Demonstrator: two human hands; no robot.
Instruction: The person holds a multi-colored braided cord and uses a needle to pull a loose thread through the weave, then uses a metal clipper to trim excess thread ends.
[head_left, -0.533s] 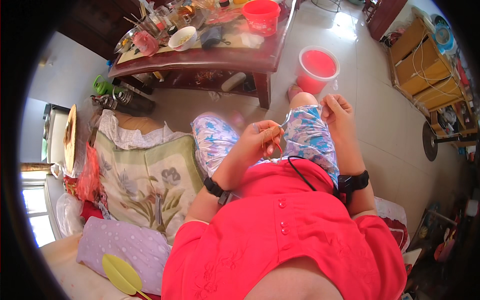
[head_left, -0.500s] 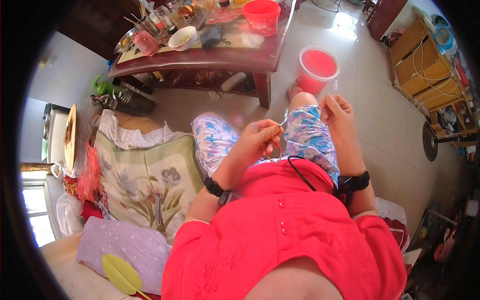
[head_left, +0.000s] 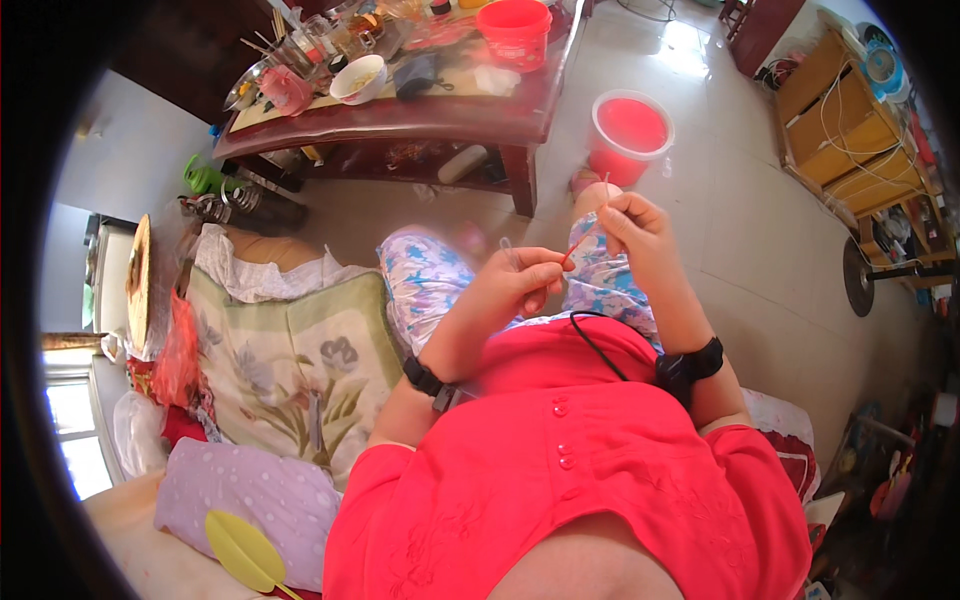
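Observation:
My left hand (head_left: 522,282) is closed with its fingertips pinched on one end of a thin red strand (head_left: 574,248), and a small clear loop stands just above its knuckles. My right hand (head_left: 634,224) pinches the other end, where a fine pale thread rises from the fingers. Both hands are held close together above my lap, over floral-patterned trousers (head_left: 430,285). Each wrist carries a black band, and a black cord (head_left: 598,345) lies across my red top.
A red bucket (head_left: 628,135) stands on the tiled floor ahead of my knees. A dark wooden table (head_left: 420,115) holds bowls, cups and a red tub. A floral cushion (head_left: 290,365) and a lilac pillow (head_left: 240,490) lie to my left. Wooden shelves (head_left: 850,120) stand at right.
Both hands stay pinched on the strand above the lap. The right hand has shifted very slightly; nothing was taken up or let go.

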